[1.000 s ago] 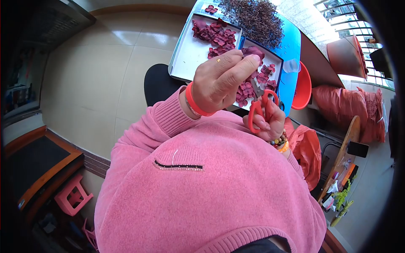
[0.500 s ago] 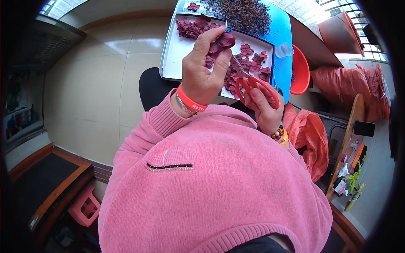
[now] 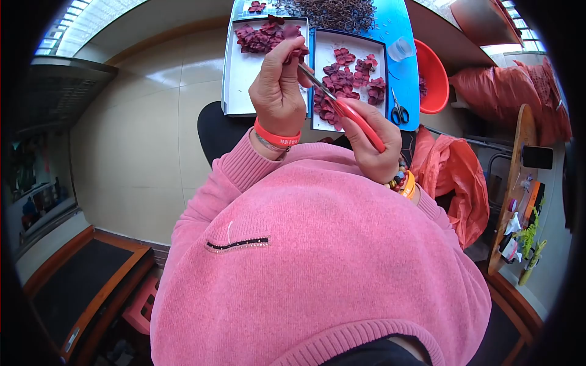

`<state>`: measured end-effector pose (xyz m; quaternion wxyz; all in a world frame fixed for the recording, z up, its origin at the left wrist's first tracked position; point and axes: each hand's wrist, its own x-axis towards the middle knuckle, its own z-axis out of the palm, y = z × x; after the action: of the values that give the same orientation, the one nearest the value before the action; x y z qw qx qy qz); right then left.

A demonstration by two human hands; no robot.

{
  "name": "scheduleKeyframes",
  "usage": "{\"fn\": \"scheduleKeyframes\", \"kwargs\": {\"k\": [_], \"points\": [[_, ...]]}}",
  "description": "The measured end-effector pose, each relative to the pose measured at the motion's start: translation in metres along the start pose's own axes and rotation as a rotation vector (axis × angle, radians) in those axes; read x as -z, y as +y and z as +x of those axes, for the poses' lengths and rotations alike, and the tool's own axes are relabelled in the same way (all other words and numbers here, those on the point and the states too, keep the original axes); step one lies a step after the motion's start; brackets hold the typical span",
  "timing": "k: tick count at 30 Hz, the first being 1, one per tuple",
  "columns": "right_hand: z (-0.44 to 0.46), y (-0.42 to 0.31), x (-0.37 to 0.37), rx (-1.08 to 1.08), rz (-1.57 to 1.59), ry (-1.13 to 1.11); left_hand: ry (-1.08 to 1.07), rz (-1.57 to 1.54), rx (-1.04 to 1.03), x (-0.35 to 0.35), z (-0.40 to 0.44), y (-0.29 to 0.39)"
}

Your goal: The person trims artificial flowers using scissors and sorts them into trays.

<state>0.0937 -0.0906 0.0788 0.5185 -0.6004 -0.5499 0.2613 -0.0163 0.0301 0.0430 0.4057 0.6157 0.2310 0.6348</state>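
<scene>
My left hand (image 3: 278, 94) is closed, pinching a dark red artificial flower (image 3: 298, 53) between thumb and fingers. In my right hand (image 3: 377, 146) is a pair of red-handled scissors (image 3: 361, 124), with the blades pointing up and left to the underside of that flower. Whether the blades touch its stem is hidden by my fingers. Beneath my left hand lies a white tray (image 3: 241, 97) holding a heap of dark red flowers (image 3: 259, 38). Beside it, a dark-rimmed tray (image 3: 329, 40) carries several more loose blossoms (image 3: 342, 79).
Both trays stand on a blue table (image 3: 400, 70). A pile of brown stems (image 3: 332, 13) covers its far part. Black-handled scissors (image 3: 399, 113) and a clear plastic cup (image 3: 400, 49) lie at the right, near a red bucket (image 3: 432, 79). A red bag (image 3: 452, 177) hangs close by.
The scissors have turned edge-on, and their blades have moved up and left toward the flower. My left hand has tilted the flower. The whole view has shifted slightly.
</scene>
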Motion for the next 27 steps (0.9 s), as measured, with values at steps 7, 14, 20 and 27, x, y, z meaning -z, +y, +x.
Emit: {"fn": "scheduleKeyframes", "kwargs": {"k": [7,14,20,27], "points": [[-0.008,-0.004,0.003,-0.230,0.235,0.054,-0.131,-0.018,-0.089,-0.003,0.001,-0.004],[-0.003,0.000,0.005,-0.291,0.338,0.087,-0.249,-0.112,0.018,0.000,0.002,0.002],[-0.007,0.006,0.011,-0.191,0.292,0.046,-0.058,-0.042,0.184,0.018,0.012,0.015],[-0.006,0.007,0.009,-0.013,0.117,0.017,-0.156,-0.753,0.668,0.014,0.033,0.034]]}}
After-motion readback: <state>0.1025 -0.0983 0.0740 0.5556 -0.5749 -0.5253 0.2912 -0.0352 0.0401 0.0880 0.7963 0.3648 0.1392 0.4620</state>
